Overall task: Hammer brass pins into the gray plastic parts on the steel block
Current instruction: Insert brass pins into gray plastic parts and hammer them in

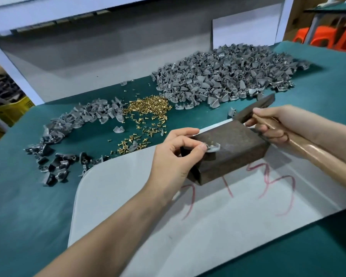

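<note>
Left hand (pixel 176 154): thumb and forefinger pinch the gray part (pixel 213 147) flat on the steel block (pixel 238 140).
Right hand (pixel 272 124): wrapped round the hammer (pixel 255 106) handle, head at the block's 1 o'clock.
Strike: I'd keep the pinch clear of the blow; tap lightly, squarely.
Brass pins (pixel 148 105): loose heap at 10 o'clock.

The green table (pixel 28 226) bears a gray sheet (pixel 128 196) (red scrawl); brass pins (pixel 148 106); gray plastic parts (pixel 224 76) in heaps.

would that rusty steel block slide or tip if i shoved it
The steel block looks solid and thick, so it is likely heavy for its size. It lies flat and low on the gray sheet, so tipping seems unlikely. Its rough, rusty surface should not be slippery.
</note>
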A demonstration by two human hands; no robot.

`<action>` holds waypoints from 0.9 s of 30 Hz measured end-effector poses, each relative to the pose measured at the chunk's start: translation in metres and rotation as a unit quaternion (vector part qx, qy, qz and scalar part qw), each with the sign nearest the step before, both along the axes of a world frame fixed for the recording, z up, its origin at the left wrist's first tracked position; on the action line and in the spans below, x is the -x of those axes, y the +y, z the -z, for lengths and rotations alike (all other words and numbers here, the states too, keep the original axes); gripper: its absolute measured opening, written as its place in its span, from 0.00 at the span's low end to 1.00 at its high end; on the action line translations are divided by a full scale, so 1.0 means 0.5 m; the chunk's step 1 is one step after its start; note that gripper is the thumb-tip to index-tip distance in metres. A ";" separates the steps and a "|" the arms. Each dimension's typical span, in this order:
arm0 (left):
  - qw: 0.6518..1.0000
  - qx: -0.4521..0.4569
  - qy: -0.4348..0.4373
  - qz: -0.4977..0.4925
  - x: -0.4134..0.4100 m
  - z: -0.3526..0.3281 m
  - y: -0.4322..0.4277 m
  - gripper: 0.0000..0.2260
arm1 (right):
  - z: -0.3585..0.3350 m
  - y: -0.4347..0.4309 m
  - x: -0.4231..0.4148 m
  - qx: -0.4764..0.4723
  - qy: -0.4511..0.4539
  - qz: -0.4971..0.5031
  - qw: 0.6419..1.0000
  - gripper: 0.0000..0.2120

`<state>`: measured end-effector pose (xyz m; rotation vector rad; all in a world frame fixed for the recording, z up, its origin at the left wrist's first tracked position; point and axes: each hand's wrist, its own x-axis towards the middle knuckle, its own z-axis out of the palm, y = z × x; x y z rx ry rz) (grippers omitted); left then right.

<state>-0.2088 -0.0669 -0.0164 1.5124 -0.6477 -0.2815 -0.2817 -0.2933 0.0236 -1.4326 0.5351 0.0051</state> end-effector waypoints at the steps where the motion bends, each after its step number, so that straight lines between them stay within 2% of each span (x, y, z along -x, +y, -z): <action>1: 1.000 -0.002 0.000 -0.001 -0.001 0.000 -0.001 0.11 | 0.005 -0.005 0.000 -0.008 0.003 -0.007 1.000 0.15; 11: 1.000 -0.016 -0.022 0.012 -0.004 -0.001 -0.001 0.05 | 0.009 -0.017 0.001 -0.007 -0.020 -0.025 0.999 0.14; 21: 0.999 -0.020 -0.013 0.023 -0.003 -0.001 -0.003 0.04 | 0.011 -0.010 0.007 0.023 -0.026 0.003 0.999 0.14; 27: 0.999 -0.032 -0.014 0.018 -0.003 -0.001 -0.001 0.08 | -0.014 0.021 0.025 0.073 -0.053 0.041 0.995 0.15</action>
